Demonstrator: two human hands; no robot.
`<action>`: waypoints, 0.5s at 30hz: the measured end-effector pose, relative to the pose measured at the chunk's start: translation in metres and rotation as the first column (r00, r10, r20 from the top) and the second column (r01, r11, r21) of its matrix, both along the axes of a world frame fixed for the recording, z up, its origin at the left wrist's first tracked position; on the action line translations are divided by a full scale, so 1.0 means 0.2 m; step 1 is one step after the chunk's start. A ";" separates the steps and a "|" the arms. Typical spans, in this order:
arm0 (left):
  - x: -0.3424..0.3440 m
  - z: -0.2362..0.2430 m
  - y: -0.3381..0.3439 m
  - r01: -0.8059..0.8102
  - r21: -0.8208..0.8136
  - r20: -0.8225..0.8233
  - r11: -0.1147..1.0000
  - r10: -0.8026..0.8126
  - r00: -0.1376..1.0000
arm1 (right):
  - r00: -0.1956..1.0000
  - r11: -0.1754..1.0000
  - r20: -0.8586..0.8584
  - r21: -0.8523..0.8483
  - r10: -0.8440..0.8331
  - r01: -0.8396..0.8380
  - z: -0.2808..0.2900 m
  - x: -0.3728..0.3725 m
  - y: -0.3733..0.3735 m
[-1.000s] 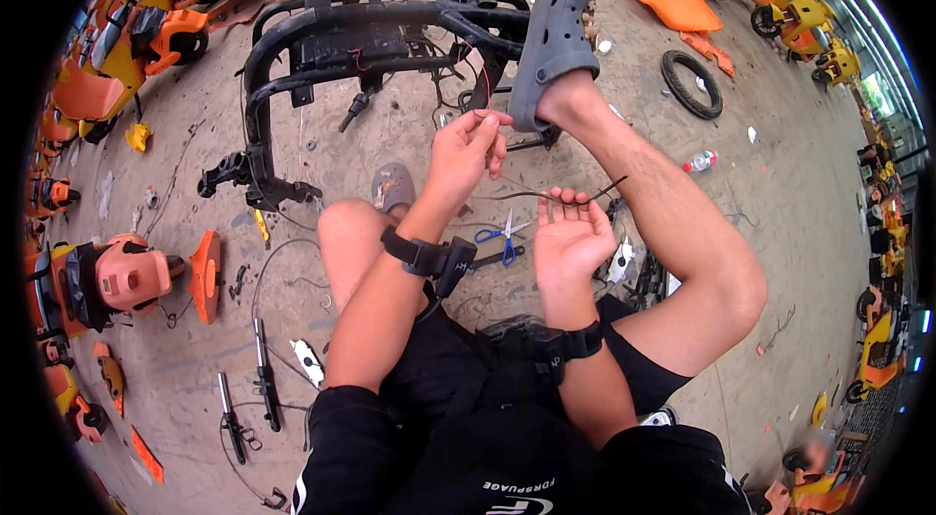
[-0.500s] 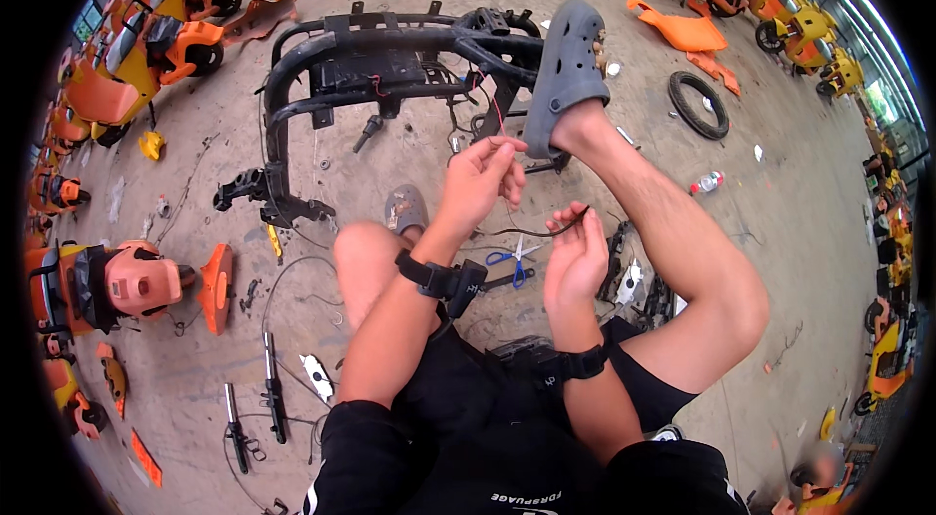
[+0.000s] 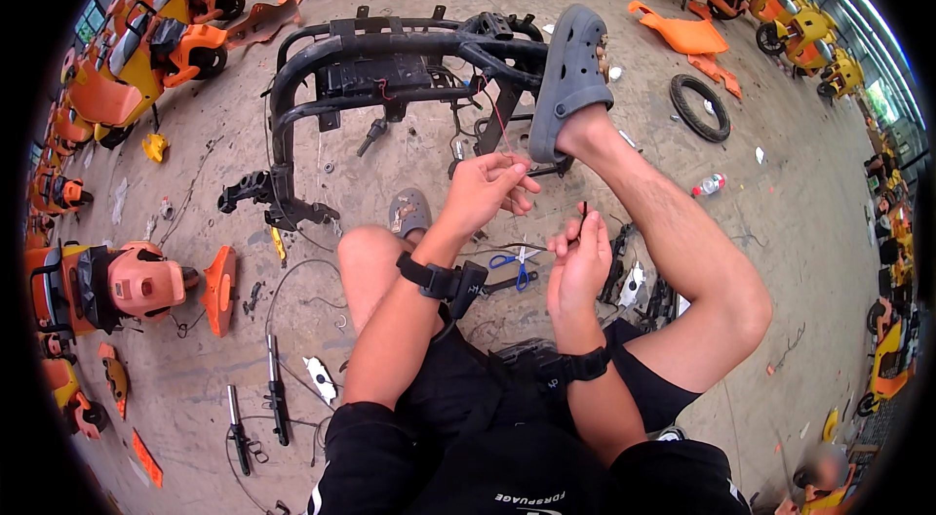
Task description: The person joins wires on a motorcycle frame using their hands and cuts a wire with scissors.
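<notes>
The black cable (image 3: 584, 211), loose across the fingers of the right hand (image 3: 579, 271) a second ago, is now pinched there, end upright and seemingly better controlled, while the left hand (image 3: 489, 191) looks closed on the red wire (image 3: 500, 117) by the scooter frame's (image 3: 390, 45) near edge.

Decent gap to reach through left of the black frame (image 3: 390, 46). Grey clog (image 3: 567, 76) blocks its right end, though.
</notes>
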State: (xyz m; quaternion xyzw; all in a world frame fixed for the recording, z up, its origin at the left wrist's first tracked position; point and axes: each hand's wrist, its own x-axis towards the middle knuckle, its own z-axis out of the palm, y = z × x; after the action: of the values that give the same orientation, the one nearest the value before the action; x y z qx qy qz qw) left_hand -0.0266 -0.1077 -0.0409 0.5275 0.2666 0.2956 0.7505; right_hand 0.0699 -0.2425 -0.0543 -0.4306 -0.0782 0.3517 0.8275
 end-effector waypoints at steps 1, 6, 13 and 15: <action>0.00 0.00 0.00 0.001 -0.003 -0.021 1.000 -0.001 1.000 | 1.000 1.000 -0.025 -0.023 -0.010 0.010 0.00 0.00 0.00; -0.01 0.00 0.00 0.047 0.073 -0.057 0.996 -0.043 0.997 | 0.996 0.998 -0.082 -0.061 -0.028 0.023 0.01 0.03 -0.01; 0.03 -0.02 -0.08 0.282 0.147 -0.116 0.948 -0.266 0.957 | 0.995 0.999 -0.099 -0.051 -0.003 -0.002 0.01 0.03 -0.02; 0.03 -0.01 -0.08 0.269 0.148 -0.107 0.952 -0.255 0.961 | 0.993 1.000 -0.114 -0.009 0.028 -0.029 0.01 0.04 -0.02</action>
State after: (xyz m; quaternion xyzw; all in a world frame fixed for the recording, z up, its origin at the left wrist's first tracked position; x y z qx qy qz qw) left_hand -0.0214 -0.1235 -0.0422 0.6295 0.2018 0.1909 0.7256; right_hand 0.0775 -0.2464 -0.0523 -0.4134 -0.0352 0.3878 0.8231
